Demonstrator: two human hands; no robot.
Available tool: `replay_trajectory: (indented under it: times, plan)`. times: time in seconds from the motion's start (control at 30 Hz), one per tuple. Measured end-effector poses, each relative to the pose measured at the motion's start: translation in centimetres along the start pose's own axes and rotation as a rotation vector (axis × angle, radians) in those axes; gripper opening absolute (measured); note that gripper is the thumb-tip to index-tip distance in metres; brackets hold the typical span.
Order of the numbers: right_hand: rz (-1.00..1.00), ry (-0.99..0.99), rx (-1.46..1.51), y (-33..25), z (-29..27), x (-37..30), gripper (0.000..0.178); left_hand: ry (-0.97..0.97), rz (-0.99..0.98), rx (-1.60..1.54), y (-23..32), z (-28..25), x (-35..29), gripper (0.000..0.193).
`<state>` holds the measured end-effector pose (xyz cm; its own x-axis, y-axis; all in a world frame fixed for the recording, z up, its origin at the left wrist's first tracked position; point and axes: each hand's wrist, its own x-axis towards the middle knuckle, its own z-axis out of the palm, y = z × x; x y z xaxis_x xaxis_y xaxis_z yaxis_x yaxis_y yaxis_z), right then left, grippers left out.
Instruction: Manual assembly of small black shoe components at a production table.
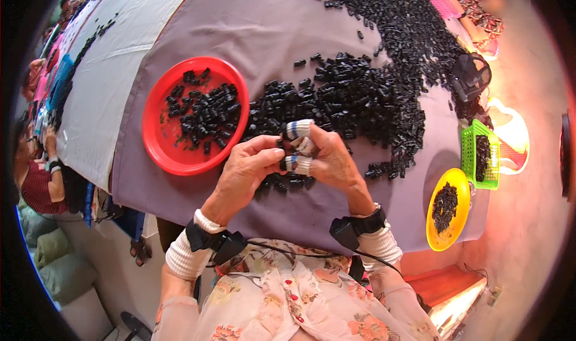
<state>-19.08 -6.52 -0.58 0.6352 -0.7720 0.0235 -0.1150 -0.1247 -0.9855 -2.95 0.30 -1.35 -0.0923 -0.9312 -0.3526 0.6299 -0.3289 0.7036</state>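
My left hand [247, 168] and my right hand [331, 161] meet over the near edge of a pile of small black cylindrical pieces [354, 95]. Between their fingertips is one small black piece [280, 144], pinched from both sides and partly hidden by the fingers. White wraps with blue stripes cover some fingers of my right hand. To the left of my hands stands a round red basin [156, 146], with a loose batch of similar black pieces [211, 108] lying inside it.
A yellow plate [457, 238] with small dark bits and a green basket [494, 138] with dark contents stand at the right. The purple-grey tablecloth [222, 26] holds a larger black heap [408, 35] stretching far right. People [54, 182] sit along the far left.
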Motion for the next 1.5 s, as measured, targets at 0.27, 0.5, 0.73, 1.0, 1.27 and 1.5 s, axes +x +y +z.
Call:
replay_trajectory:
  times: [0.27,0.5,0.73,1.0,1.27,1.5]
  plan:
    - [0.041,0.077,-0.042,0.1,-0.9,-0.2,0.032,0.195,0.267,0.091,3.3,-2.5,0.3,0.032]
    - [0.178,0.147,0.029,0.7,-1.7,-0.3,0.026,0.528,0.503,0.706,4.7,-6.0,-0.7,0.031]
    - [0.021,0.115,-0.02,0.7,-1.3,-0.3,0.02,0.025,0.439,1.438,-0.7,-1.2,1.4,0.027]
    - [0.169,0.146,0.071,0.9,-2.5,-1.3,0.018,-0.156,0.594,1.744,-2.3,0.1,2.1,0.022]
    - [0.224,0.174,0.1,1.4,-2.9,-1.8,0.022,-0.153,0.679,1.698,-2.5,-1.3,2.8,0.018]
    - [0.282,0.193,0.139,1.5,-3.0,-2.3,0.022,0.008,0.086,0.569,0.7,-0.5,2.4,0.013]
